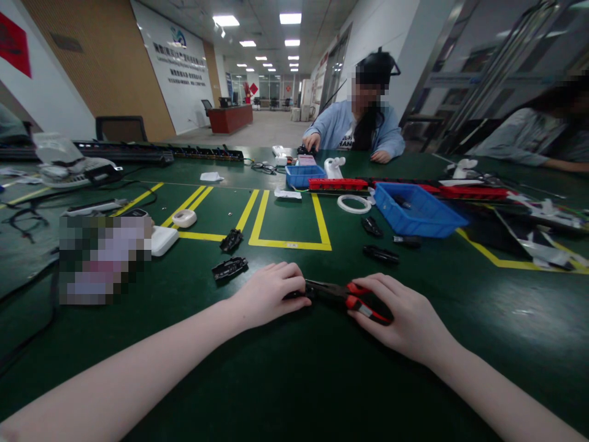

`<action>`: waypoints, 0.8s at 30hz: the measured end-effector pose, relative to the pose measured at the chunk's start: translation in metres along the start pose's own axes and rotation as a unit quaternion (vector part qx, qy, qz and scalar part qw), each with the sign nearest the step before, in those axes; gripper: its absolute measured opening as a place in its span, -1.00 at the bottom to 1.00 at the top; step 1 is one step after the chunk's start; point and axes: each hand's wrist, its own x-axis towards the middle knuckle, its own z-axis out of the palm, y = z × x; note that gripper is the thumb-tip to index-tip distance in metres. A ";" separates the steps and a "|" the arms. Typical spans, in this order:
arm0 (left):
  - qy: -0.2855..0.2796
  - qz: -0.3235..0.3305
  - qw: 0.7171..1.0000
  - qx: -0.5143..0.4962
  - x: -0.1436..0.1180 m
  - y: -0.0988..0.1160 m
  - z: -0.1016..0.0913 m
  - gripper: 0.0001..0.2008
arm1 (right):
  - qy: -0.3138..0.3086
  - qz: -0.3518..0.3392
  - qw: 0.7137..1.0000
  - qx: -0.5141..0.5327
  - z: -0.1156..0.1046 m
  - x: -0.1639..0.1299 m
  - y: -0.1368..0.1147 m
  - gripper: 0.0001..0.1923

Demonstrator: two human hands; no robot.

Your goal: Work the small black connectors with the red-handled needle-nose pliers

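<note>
My right hand [396,310] is closed around the red and black handles of a pair of pliers [352,298]. The jaws point left and meet a small black part in the fingers of my left hand [280,288]. Most of that part is covered by my fingers, so its kind cannot be made out. Beyond my left hand lie two open black plastic housings [230,268], their inner ribs showing. Past my right hand are a black housing piece [381,254], another black piece [372,226] and a short black cylindrical piece [407,241].
A blue bin [416,212] stands at right, with a smaller blue bin [304,176] farther back. Near it lies a white ring [353,204]. A tape roll [184,218] and a white case [163,240] are at left. A person [363,123] sits across the green table [285,380].
</note>
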 end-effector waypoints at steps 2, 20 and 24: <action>0.000 -0.001 1.000 -0.001 0.000 -0.001 0.001 -0.88 | 0.001 -0.001 1.000 0.002 0.000 0.000 0.000 -0.66; -0.003 -0.001 1.000 -0.021 0.002 -0.001 -0.002 -0.84 | 0.032 -0.056 0.996 -0.056 -0.006 0.003 -0.006 -0.63; -0.005 0.002 1.000 -0.018 0.001 -0.002 0.001 -0.90 | 0.026 -0.028 0.998 -0.042 -0.004 0.004 -0.005 -0.64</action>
